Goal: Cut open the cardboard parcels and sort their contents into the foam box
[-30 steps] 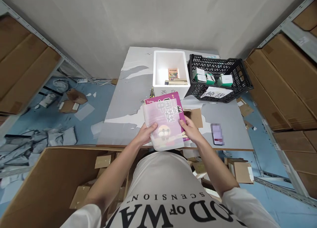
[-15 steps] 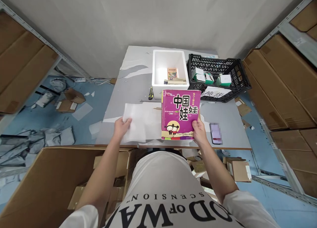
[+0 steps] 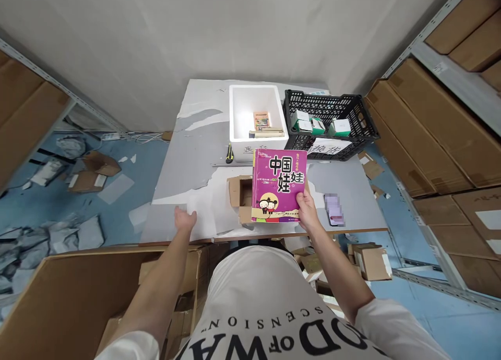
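My right hand grips a purple book by its lower right edge, the cover facing up toward me. Yellow bands and two cartoon figures mark the lower part of the cover. Partly hidden behind the book, a small open cardboard box stands on the table with its flaps out. My left hand is over the table's front left part, fingers apart and nothing in them. White sheets cover the tabletop between that hand and the box.
Behind the book stands a white foam box with several books in it. Beside it, a black crate holds green-and-white packets. A utility knife and a phone lie on the table. A large carton is at the lower left.
My left hand has let go of the white sheet and moved left and slightly down in view. The small cardboard box has come into sight; the book stays in my right hand.
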A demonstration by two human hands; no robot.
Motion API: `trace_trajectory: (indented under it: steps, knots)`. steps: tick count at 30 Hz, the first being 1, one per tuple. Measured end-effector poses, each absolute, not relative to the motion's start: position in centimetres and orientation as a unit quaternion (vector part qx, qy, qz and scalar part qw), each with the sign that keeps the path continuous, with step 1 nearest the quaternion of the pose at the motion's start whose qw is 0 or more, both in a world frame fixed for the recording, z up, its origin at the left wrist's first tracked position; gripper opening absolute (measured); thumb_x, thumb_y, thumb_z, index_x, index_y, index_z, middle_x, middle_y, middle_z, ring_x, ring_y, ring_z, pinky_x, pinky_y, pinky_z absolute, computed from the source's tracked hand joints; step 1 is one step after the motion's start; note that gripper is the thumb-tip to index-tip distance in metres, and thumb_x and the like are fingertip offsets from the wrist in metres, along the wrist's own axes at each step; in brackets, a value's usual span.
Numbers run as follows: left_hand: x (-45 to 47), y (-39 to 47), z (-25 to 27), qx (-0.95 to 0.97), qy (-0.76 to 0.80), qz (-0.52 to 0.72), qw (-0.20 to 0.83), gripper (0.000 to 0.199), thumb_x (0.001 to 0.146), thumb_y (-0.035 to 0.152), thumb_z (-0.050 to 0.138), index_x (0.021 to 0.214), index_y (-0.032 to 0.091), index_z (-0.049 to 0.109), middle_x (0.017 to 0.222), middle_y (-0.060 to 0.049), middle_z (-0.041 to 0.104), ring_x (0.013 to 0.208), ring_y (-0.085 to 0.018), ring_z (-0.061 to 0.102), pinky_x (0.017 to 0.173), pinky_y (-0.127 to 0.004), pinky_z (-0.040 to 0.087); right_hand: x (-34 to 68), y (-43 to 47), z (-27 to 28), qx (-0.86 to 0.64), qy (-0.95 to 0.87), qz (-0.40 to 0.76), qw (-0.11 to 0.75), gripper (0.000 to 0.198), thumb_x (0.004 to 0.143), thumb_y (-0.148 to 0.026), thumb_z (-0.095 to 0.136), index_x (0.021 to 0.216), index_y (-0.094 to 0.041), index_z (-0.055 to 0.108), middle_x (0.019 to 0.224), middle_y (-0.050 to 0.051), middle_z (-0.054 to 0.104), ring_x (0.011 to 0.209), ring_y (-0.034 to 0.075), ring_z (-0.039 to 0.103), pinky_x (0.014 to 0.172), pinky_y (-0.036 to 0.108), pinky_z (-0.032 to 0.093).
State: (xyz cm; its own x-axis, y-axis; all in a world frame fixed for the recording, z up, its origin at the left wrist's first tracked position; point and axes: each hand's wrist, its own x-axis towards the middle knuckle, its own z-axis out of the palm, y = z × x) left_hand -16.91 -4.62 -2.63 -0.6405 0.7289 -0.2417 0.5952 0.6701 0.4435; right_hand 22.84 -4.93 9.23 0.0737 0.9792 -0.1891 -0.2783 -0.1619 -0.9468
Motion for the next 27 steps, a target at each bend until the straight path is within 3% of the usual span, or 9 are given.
trace_trajectory:
  steps: [3, 5, 7, 9, 12, 15, 19, 23, 27]
  knots:
    - [-13.8, -5.1, 0.0, 0.4, 0.87, 0.236, 0.163, 0.073, 0.081, 0.031, 0.052, 0.142, 0.002, 0.024, 0.148, -0.025, 0.031, 0.141, -0.031, 0.025, 0.113, -0.045, 0.026, 23.0, -5.0, 9.0, -0.49, -0.341, 0.593, 0.54, 0.057, 0.069, -0.066, 0.065, 0.108, -0.025, 0.058, 0.11, 0.007, 0.071, 0.1, 0.027, 0.067, 0.08, 0.042, 0.056]
    - [-10.4, -5.9, 2.6, 0.438, 0.799, 0.369, 0.185, 0.071, 0.083, 0.04, 0.053, 0.142, 0.008, 0.028, 0.15, -0.021, 0.031, 0.142, -0.029, 0.026, 0.115, -0.043, 0.024, 22.8, -5.1, 9.0, -0.491, -0.335, 0.593, 0.543, 0.057, 0.071, -0.065, 0.065, 0.11, -0.025, 0.057, 0.111, 0.007, 0.07, 0.102, 0.027, 0.066, 0.082, 0.042, 0.056]
    - [-6.4, -7.0, 5.2, 0.466, 0.673, 0.457, 0.349, 0.067, 0.082, 0.046, 0.056, 0.138, 0.014, 0.036, 0.144, -0.019, 0.041, 0.135, -0.028, 0.039, 0.111, -0.043, 0.033, 22.5, -5.2, 9.2, -0.494, -0.336, 0.588, 0.545, 0.057, 0.073, -0.065, 0.063, 0.113, -0.025, 0.056, 0.115, 0.007, 0.068, 0.105, 0.027, 0.064, 0.083, 0.042, 0.055]
    - [-2.5, -8.1, 7.4, 0.459, 0.529, 0.439, 0.563, 0.072, 0.076, 0.048, 0.065, 0.136, 0.018, 0.04, 0.137, -0.017, 0.05, 0.123, -0.029, 0.053, 0.102, -0.044, 0.043, 22.0, -5.3, 9.4, -0.498, -0.343, 0.585, 0.541, 0.059, 0.074, -0.065, 0.061, 0.117, -0.026, 0.055, 0.118, 0.007, 0.067, 0.108, 0.027, 0.063, 0.084, 0.042, 0.055]
    - [1.3, -9.1, 8.8, 0.355, 0.477, 0.425, 0.682, 0.058, 0.073, 0.048, 0.071, 0.12, 0.019, 0.053, 0.122, -0.014, 0.063, 0.107, -0.027, 0.064, 0.088, -0.04, 0.053, 21.5, -5.2, 9.6, -0.496, -0.354, 0.586, 0.534, 0.064, 0.074, -0.067, 0.06, 0.122, -0.026, 0.054, 0.12, 0.008, 0.066, 0.11, 0.027, 0.062, 0.083, 0.042, 0.055]
    - [2.2, -9.6, 8.7, 0.282, 0.48, 0.435, 0.707, 0.05, 0.071, 0.044, 0.074, 0.112, 0.021, 0.056, 0.112, -0.009, 0.068, 0.1, -0.024, 0.067, 0.081, -0.036, 0.056, 21.2, -5.0, 9.5, -0.49, -0.363, 0.592, 0.527, 0.067, 0.074, -0.068, 0.059, 0.126, -0.026, 0.052, 0.12, 0.008, 0.066, 0.109, 0.027, 0.062, 0.082, 0.041, 0.055]
    - [2.1, -9.9, 8.3, 0.225, 0.461, 0.432, 0.742, 0.055, 0.062, 0.036, 0.083, 0.108, 0.022, 0.056, 0.107, -0.006, 0.07, 0.096, -0.021, 0.068, 0.086, -0.039, 0.055, 20.9, -4.8, 8.7, -0.494, -0.364, 0.595, 0.519, 0.068, 0.074, -0.068, 0.058, 0.127, -0.026, 0.052, 0.116, 0.008, 0.068, 0.106, 0.026, 0.063, 0.081, 0.039, 0.055]
    - [2.9, -9.9, 8.3, 0.178, 0.474, 0.467, 0.725, 0.051, 0.062, 0.036, 0.083, 0.103, 0.021, 0.056, 0.103, -0.003, 0.07, 0.092, -0.019, 0.068, 0.089, -0.041, 0.054, 20.7, -4.7, 7.9, -0.5, -0.368, 0.594, 0.511, 0.069, 0.075, -0.069, 0.056, 0.128, -0.026, 0.051, 0.112, 0.007, 0.069, 0.103, 0.025, 0.065, 0.083, 0.041, 0.054]
    - [2.9, -10.0, 8.6, 0.181, 0.492, 0.47, 0.71, 0.05, 0.06, 0.036, 0.084, 0.099, 0.02, 0.057, 0.098, -0.002, 0.07, 0.089, -0.018, 0.069, 0.086, -0.039, 0.056, 22.6, -2.5, 8.4, -0.498, -0.391, 0.578, 0.515, 0.069, 0.082, -0.073, 0.035, 0.126, -0.025, 0.054, 0.105, 0.007, 0.07, 0.096, 0.025, 0.067, 0.079, 0.043, 0.055]
